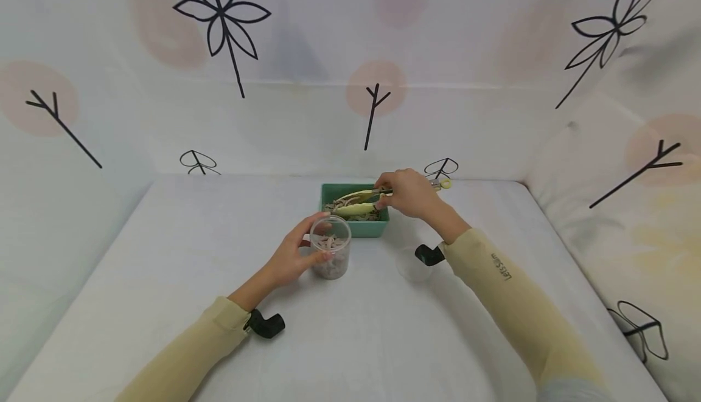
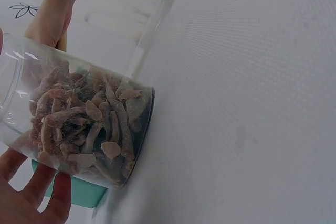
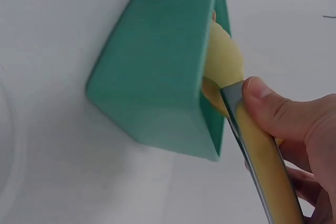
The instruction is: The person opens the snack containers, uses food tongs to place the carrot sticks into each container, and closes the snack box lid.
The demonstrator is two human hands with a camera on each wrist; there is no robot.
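A clear plastic jar (image 1: 335, 265) stands on the table, partly filled with brownish dried strips (image 2: 89, 124). My left hand (image 1: 292, 257) grips it from the left side, thumb in front and fingers behind. Just behind the jar is a green rectangular box (image 1: 368, 229) with more of these strips inside. My right hand (image 1: 408, 194) holds yellow-tipped tongs (image 1: 356, 209) over the box. In the right wrist view the thumb and fingers squeeze the tongs' handle (image 3: 268, 166), and the yellow tips reach inside the box. Whether the tips pinch a strip is hidden.
A clear round lid (image 1: 414, 265) lies on the white table right of the jar, beneath the right wrist. Black wrist cameras (image 1: 266, 324) sit on both sleeves. Printed cloth walls (image 1: 296, 128) rise behind the table and at its sides.
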